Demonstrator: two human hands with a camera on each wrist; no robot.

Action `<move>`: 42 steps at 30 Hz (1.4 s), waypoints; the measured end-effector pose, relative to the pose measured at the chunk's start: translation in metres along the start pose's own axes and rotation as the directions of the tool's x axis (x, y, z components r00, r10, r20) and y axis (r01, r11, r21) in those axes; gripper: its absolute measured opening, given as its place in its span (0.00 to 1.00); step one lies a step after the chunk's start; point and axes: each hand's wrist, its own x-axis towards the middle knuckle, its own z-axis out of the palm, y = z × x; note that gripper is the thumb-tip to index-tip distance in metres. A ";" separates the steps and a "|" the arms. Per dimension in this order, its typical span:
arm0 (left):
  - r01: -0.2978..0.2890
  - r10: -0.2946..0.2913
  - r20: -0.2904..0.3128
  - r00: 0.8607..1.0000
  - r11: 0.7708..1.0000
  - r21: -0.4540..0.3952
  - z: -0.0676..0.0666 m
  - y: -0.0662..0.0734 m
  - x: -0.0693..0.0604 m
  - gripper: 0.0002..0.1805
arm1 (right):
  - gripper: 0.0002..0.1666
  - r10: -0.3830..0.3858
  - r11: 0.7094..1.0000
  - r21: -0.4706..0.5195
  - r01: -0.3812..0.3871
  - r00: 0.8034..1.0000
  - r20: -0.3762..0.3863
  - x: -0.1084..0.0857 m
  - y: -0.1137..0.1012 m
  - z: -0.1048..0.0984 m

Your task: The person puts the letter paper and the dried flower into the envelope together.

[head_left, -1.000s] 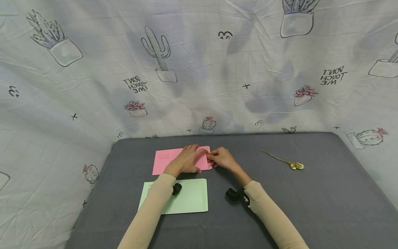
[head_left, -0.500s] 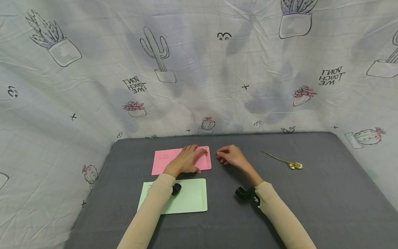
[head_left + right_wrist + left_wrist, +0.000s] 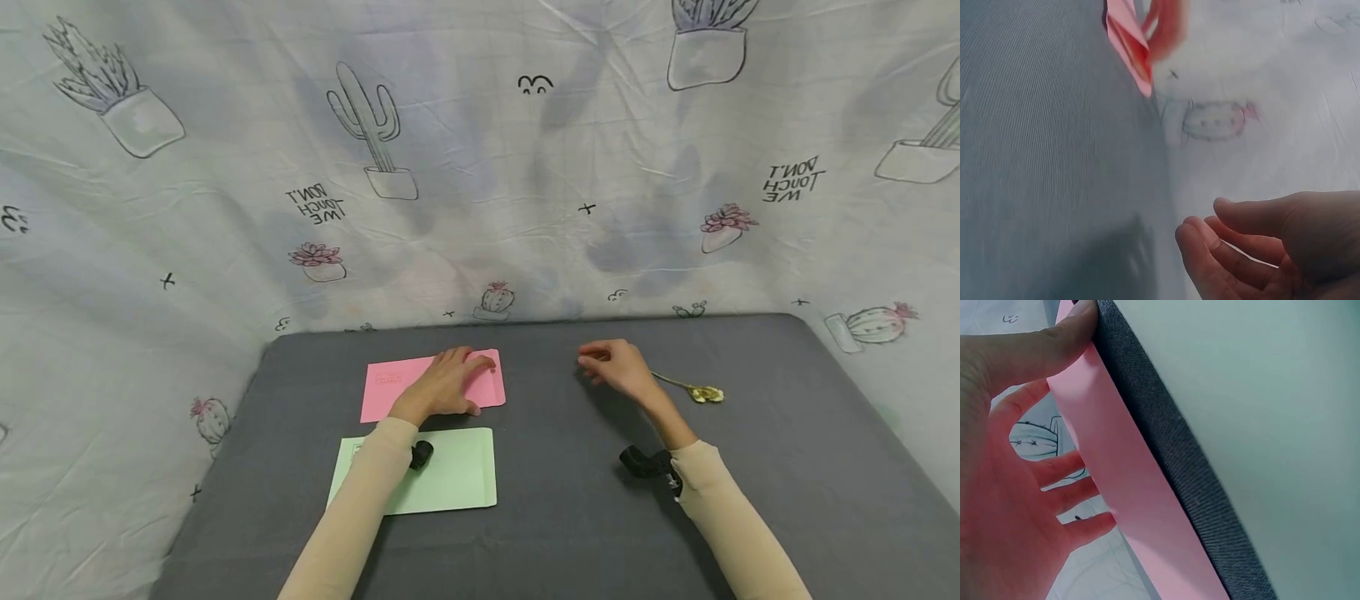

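A pink envelope (image 3: 390, 381) lies at the far side of the grey table. My left hand (image 3: 438, 387) rests on it with spread fingers, the thumb at its near edge in the left wrist view. In the right wrist view the right end of the pink envelope (image 3: 1127, 40) gapes a little. My right hand (image 3: 617, 365) hovers over the table to its right, fingers loosely bent and holding nothing. Just beyond that hand lies a dried flower (image 3: 705, 393) on a thin stem, its stem end partly hidden by the hand. A light green envelope (image 3: 453, 479) lies under my left forearm.
Grey cloth covers the table (image 3: 540, 517). Behind it hangs a pale curtain (image 3: 465, 167) printed with cacti. A black wrist camera (image 3: 645, 462) sits on my right wrist, and another black camera (image 3: 422, 454) on the left.
My right hand has left the right end of the pink envelope and moved right, toward the dried flower. My left hand has stayed on the pink envelope.
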 end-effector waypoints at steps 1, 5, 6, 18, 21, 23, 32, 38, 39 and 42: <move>0.002 -0.002 0.002 1.000 1.000 0.002 0.000 0.000 0.000 0.40 | 0.19 0.001 1.000 -0.012 -0.001 1.000 -0.009 -0.003 0.002 -0.005; 0.002 -0.002 0.002 1.000 1.000 0.005 0.001 0.001 0.000 0.41 | 0.19 -0.013 0.996 -0.091 0.006 0.997 -0.074 -0.018 0.009 -0.022; 0.000 0.000 -0.001 1.000 1.000 0.002 0.001 0.002 0.000 0.41 | 0.18 -0.026 0.993 -0.117 0.015 0.995 -0.094 -0.022 0.011 -0.026; -0.001 0.001 -0.019 1.000 1.000 -0.016 0.003 0.006 -0.006 0.41 | 0.23 0.043 0.938 -0.335 -0.088 0.989 -0.141 -0.067 0.043 -0.071; 0.002 -0.002 -0.016 1.000 1.000 -0.022 0.004 0.006 -0.007 0.40 | 0.24 0.059 0.931 -0.349 -0.109 0.987 -0.152 -0.076 0.051 -0.079; 0.006 -0.006 -0.015 1.000 1.000 -0.024 0.004 0.006 -0.008 0.40 | 0.24 0.067 0.931 -0.345 -0.122 0.984 -0.167 -0.081 0.055 -0.082; 0.000 -0.001 -0.023 1.000 0.999 -0.040 0.006 0.009 -0.013 0.40 | 0.21 0.066 0.929 -0.344 -0.137 0.976 -0.209 -0.097 0.067 -0.087; 0.001 -0.002 -0.025 1.000 0.999 -0.036 0.007 0.011 -0.014 0.41 | 0.21 0.092 0.925 -0.342 -0.166 0.971 -0.221 -0.105 0.070 -0.092; 0.001 -0.002 -0.026 1.000 0.999 -0.035 0.007 0.011 -0.015 0.41 | 0.21 0.096 0.924 -0.343 -0.170 0.970 -0.222 -0.106 0.071 -0.092; -0.002 0.001 -0.028 1.000 0.999 -0.036 0.007 0.013 -0.015 0.41 | 0.20 0.096 0.922 -0.346 -0.171 0.969 -0.226 -0.109 0.073 -0.094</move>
